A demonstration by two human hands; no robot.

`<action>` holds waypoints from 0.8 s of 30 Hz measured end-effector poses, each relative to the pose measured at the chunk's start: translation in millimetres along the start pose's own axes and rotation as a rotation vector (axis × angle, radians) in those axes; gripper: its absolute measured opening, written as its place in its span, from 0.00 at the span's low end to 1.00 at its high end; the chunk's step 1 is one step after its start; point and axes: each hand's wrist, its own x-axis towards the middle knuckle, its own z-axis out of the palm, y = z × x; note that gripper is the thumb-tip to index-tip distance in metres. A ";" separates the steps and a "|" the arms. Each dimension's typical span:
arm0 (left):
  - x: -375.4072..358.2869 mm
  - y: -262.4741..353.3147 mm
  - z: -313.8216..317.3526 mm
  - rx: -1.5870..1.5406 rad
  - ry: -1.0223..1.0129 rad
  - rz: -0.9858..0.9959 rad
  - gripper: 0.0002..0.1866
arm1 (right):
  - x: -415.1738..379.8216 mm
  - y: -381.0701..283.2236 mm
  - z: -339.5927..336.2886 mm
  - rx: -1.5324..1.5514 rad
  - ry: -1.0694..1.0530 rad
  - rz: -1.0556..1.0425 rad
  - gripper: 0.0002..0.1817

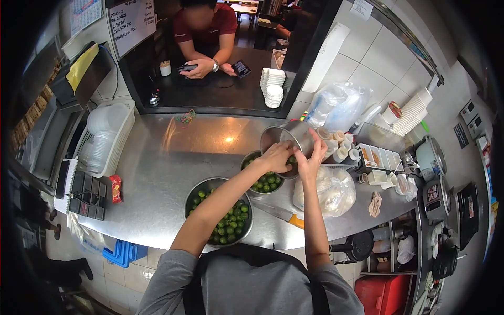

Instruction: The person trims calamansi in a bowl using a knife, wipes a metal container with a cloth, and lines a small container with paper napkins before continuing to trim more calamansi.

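Note:
A steel pot [300, 134] is tilted on its side above a smaller metal bowl [245, 159] of small green limes [266, 182]. My right hand [313, 153] grips the pot's rim, thumb inside and fingers along the outer wall. Reaching into the pot's mouth is my left hand [277, 157], its fingers curled at a green lime [292, 159]; part of the fingers is hidden. Under my left forearm stands a larger steel bowl [187, 202] with many limes [229, 226]. A knife [295, 220] with a yellow handle lies beside the bowls.
Bagged white food [328, 191] sits right of the knife. Sauce cups [341, 152] and a divided condiment tray [380, 156] stand farther right. At left are a white basket [123, 137] of plastic lids and a red packet [116, 189]. A person [207, 37] leans on the opposite counter.

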 end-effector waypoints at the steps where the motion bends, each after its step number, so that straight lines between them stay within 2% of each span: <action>1: -1.9 -2.0 2.5 0.020 0.059 0.034 0.23 | 0.4 -0.1 0.4 0.000 0.000 -0.008 0.34; 2: -3.1 -4.3 4.9 0.039 0.116 0.069 0.23 | -0.1 0.0 1.5 0.007 0.003 -0.007 0.34; 5: -0.9 2.1 -9.8 -0.002 -0.101 -0.023 0.30 | -1.8 0.7 2.1 0.012 0.004 -0.004 0.34; 11: -9.9 -3.6 -16.0 -0.146 -0.125 0.019 0.30 | -3.7 5.4 1.5 -0.006 -0.003 -0.010 0.34; 14: -12.6 -10.7 -1.4 -0.142 0.077 0.090 0.21 | -4.0 -1.1 0.2 -0.006 -0.020 -0.017 0.35; 20: -26.7 2.2 -40.6 -0.190 -0.220 0.081 0.19 | -4.0 6.4 2.8 -0.116 0.018 -0.071 0.35; 23: -46.9 -2.5 -52.3 -0.154 0.028 0.169 0.16 | 0.5 11.6 -1.9 -0.176 0.049 -0.051 0.35; 24: -55.3 -4.0 -58.7 -0.146 -0.041 0.073 0.16 | 2.9 12.2 -3.9 -0.159 0.050 -0.030 0.35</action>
